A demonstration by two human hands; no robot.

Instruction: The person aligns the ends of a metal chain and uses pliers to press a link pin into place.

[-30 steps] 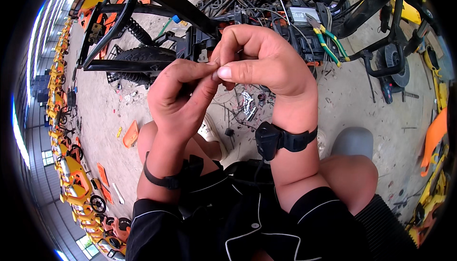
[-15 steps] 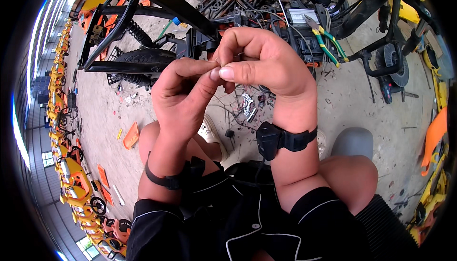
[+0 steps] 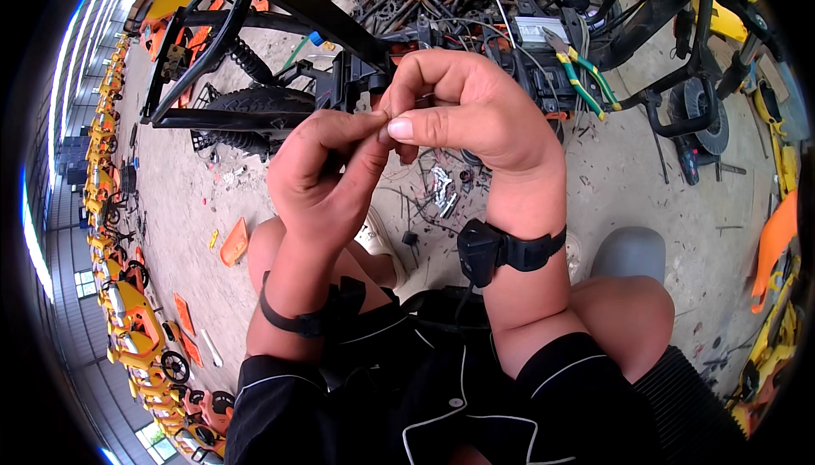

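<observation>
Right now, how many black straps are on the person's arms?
2. One strap is on the left forearm, below the left hand; the other is on the right forearm, below the right hand. The sleeves could hide more.

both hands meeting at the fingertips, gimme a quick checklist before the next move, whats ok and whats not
1. Left hand pinched, thumb to forefinger: ok.
2. Right hand meeting it at the fingertips: ok.
3. Small part visible between the fingertips: cannot tell, the fingers hide that spot.
4. Pliers with green-and-yellow handles lying apart from both hands: ok, off to the right.
5. Floor free of scraps: not ok, small metal pieces and wire bits lie on it.
6. Black strap around the right forearm: ok.
</observation>
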